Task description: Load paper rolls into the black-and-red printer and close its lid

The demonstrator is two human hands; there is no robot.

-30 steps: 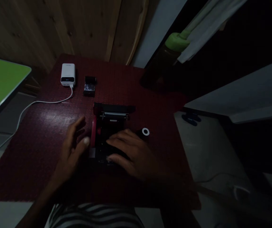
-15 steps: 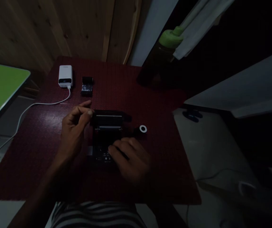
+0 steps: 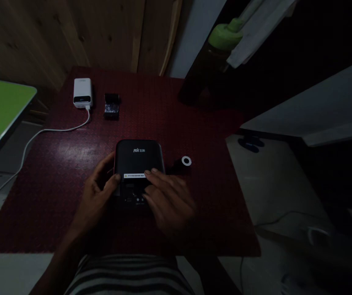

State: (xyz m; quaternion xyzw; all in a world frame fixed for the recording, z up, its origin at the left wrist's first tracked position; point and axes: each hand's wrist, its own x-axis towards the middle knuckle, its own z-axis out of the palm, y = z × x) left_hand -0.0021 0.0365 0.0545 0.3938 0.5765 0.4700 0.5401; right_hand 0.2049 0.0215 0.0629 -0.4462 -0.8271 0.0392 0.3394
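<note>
A small black printer [image 3: 139,162] with a shut lid lies on the red table in front of me. White lettering marks the lid, and a pale warning strip runs near its front edge. My left hand [image 3: 98,192] clasps the left side of the printer, thumb by the lid's front corner and fingers along the side. My right hand [image 3: 170,200] rests over the front right part, fingers stretched out on the lid's edge and near the buttons [image 3: 138,200]. Just right of the printer lies a black roll with a white ring end [image 3: 186,161].
A white power bank [image 3: 83,92] with a white cable [image 3: 62,130] lies at the back left of the red table [image 3: 206,221]. Beside it is a black ribbon roll [image 3: 111,106]. A green-capped bottle [image 3: 225,37] stands at the back right. A green table [image 3: 4,110] is far left.
The printer's lid, open before with a roller showing, is now shut. My left hand has come down from the raised lid to the printer's left side. The right hand stays near the front.
</note>
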